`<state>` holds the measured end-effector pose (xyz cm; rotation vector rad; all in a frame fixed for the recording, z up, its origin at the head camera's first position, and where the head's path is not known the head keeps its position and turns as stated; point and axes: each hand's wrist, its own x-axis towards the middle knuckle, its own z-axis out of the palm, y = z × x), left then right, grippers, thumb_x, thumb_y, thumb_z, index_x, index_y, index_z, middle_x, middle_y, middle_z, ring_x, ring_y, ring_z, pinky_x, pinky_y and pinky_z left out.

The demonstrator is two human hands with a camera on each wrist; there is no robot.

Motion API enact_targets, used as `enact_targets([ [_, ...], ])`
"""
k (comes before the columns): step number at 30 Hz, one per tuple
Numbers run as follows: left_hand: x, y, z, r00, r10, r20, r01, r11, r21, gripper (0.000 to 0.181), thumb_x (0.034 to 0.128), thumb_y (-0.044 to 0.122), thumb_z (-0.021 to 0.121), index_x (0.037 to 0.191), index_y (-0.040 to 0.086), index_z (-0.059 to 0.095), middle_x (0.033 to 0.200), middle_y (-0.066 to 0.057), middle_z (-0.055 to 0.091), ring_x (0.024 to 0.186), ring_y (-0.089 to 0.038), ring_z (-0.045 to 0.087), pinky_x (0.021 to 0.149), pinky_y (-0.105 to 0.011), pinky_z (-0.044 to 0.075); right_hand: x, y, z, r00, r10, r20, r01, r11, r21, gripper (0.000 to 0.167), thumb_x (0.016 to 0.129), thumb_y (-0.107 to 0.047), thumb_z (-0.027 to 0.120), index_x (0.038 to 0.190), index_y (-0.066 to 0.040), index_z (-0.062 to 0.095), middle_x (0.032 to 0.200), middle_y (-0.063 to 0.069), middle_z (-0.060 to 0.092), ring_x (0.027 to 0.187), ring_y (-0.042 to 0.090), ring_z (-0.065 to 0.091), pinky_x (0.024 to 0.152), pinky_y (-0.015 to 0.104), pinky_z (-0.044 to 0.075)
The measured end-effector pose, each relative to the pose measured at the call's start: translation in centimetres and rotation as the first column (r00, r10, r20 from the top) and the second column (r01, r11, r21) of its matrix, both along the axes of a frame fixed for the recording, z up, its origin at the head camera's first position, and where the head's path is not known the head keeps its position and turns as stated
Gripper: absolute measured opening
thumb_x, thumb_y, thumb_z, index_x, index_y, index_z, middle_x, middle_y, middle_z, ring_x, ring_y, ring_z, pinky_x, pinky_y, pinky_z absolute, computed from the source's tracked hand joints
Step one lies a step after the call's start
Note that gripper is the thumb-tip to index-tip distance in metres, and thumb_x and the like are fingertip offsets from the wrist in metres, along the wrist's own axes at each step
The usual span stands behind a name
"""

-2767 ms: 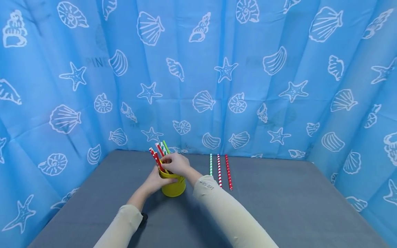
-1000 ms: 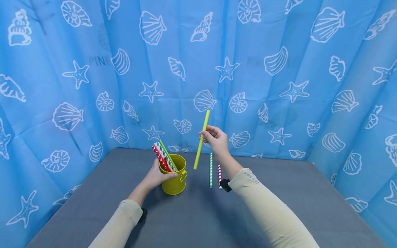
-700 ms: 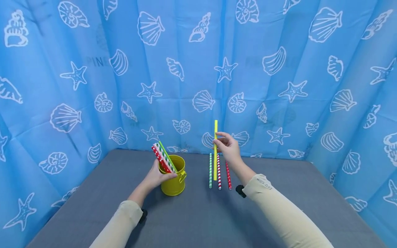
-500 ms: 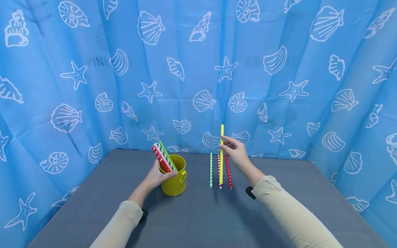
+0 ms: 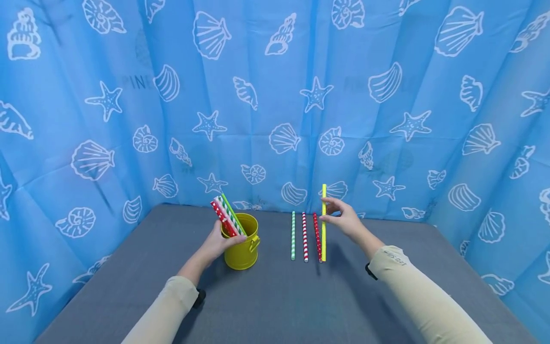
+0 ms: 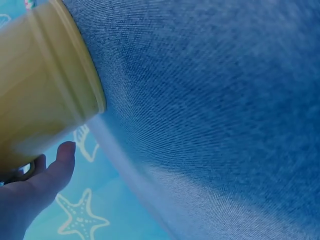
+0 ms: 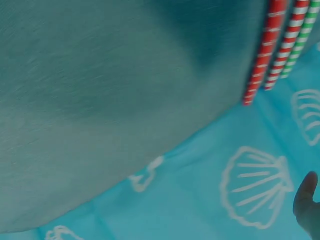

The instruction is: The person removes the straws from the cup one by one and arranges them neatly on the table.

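Observation:
My right hand [image 5: 345, 222] pinches a yellow paper straw [image 5: 324, 243] between thumb and fingers. The straw is nearly upright in the head view, just right of a red straw with white dots [image 5: 317, 231]; whether its lower end touches the table I cannot tell. Left of the dotted one lie a red-and-white striped straw [image 5: 305, 239] and a green-and-white striped straw [image 5: 293, 236]. My left hand [image 5: 215, 243] grips a yellow bucket [image 5: 240, 258] at its left side, thumb across the rim. Several straws [image 5: 229, 217] lean in the bucket against that hand. The left wrist view shows the bucket's wall [image 6: 45, 75] close up.
The dark grey table [image 5: 266, 306] stretches around the bucket and straws. Behind it hangs a blue curtain [image 5: 266, 110] with white shells and starfish. A small handle [image 5: 254, 243] sticks out at the bucket's right side.
My right hand has drawn the yellow straw from the bucket, carried it right past the straws on the table, and lowered it. My left hand stays at the bucket.

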<state>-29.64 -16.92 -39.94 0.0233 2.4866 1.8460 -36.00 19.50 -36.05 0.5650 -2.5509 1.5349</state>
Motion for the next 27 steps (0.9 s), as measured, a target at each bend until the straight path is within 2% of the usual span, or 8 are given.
enact_targets([
  [7, -0.1, -0.1, 0.1, 1.000, 0.002, 0.019, -0.003, 1.000, 0.025, 0.090, 0.0866, 0.030, 0.072, 0.148, 0.003, 0.012, 0.145, -0.023, 0.030, 0.132, -0.039, 0.033, 0.110, -0.058, 0.027, -0.9, 1.7, -1.6, 0.999, -0.024, 0.021, 0.023, 0.998, 0.062, 0.055, 0.090, -0.008, 0.070, 0.139, 0.001, 0.047, 0.113, 0.021, 0.055, 0.109, 0.037, 0.050, 0.086, 0.046, 0.048],
  [15, -0.1, 0.0, 0.1, 1.000, 0.008, 0.025, -0.009, 0.999, 0.047, 0.088, 0.0866, 0.028, 0.072, 0.149, 0.004, 0.015, 0.146, -0.021, 0.032, 0.133, -0.038, 0.032, 0.110, -0.058, 0.025, -2.2, 3.2, -3.6, 0.997, -0.060, 0.049, 0.053, 0.991, 0.124, 0.053, 0.089, -0.006, 0.070, 0.136, 0.004, 0.048, 0.108, 0.019, 0.056, 0.101, 0.033, 0.051, 0.078, 0.040, 0.049],
  [20, 0.0, 0.1, 0.2, 0.999, 0.013, 0.037, -0.015, 0.999, 0.048, 0.090, 0.0860, 0.028, 0.073, 0.149, 0.005, 0.014, 0.146, -0.021, 0.032, 0.133, -0.039, 0.032, 0.110, -0.059, 0.025, -2.8, 3.5, -4.4, 0.994, -0.067, 0.081, 0.057, 0.991, 0.120, 0.053, 0.088, -0.004, 0.069, 0.136, 0.006, 0.047, 0.105, 0.019, 0.056, 0.099, 0.033, 0.052, 0.077, 0.040, 0.050],
  [27, 0.2, 0.1, 0.4, 0.999, 0.012, 0.045, -0.014, 0.999, 0.041, 0.089, 0.0865, 0.030, 0.072, 0.150, 0.005, 0.014, 0.145, -0.022, 0.032, 0.132, -0.039, 0.033, 0.110, -0.059, 0.025, -3.7, 3.5, -5.3, 0.988, -0.052, 0.146, 0.034, 0.992, 0.119, 0.054, 0.091, -0.003, 0.066, 0.139, 0.008, 0.044, 0.104, 0.017, 0.057, 0.097, 0.031, 0.054, 0.084, 0.046, 0.049],
])
